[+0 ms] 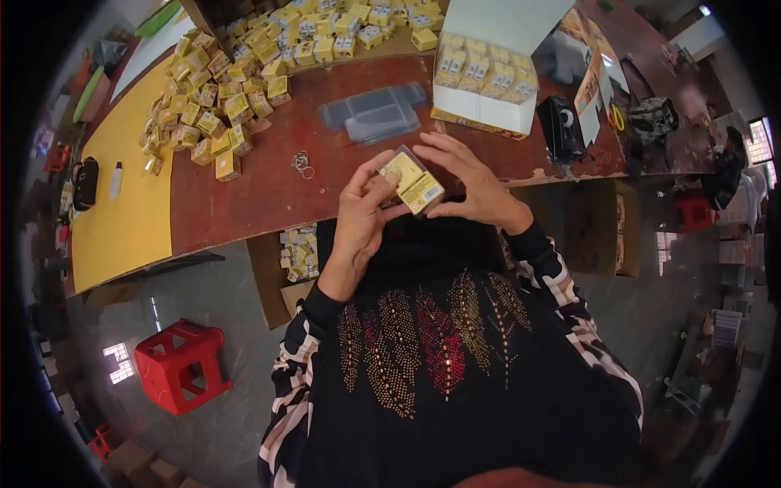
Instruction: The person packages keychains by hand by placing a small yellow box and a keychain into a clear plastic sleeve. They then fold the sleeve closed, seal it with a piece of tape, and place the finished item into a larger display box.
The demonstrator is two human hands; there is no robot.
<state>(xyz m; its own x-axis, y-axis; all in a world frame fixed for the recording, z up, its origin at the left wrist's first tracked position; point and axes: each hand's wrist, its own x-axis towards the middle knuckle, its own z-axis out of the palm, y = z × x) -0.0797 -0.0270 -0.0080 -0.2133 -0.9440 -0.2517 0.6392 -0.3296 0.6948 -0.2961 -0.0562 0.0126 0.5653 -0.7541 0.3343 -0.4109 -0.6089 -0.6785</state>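
Observation:
Above the table's front edge, my left hand (pixel 362 213) grips a small yellow box (pixel 419 189) with a printed barcode label, its thumb across the near face. A clear, shiny edge shows at the upper end of this box. My right hand (pixel 480 191) is at the box's right side, fingers spread and curved, with the thumb tip right at the lower corner. Just beyond the hands lie flat clear plastic sleeves (pixel 376 114). Some metal rings (pixel 303 165) rest on the table to the left.
Yellow boxes (pixel 207 106) are heaped at the left, with more at the back. A white-lidded display carton (pixel 480 114) holds rows of them. A black case (pixel 561 130) stands to its right. Below are a carton of boxes (pixel 299 252) and a red stool (pixel 181 366).

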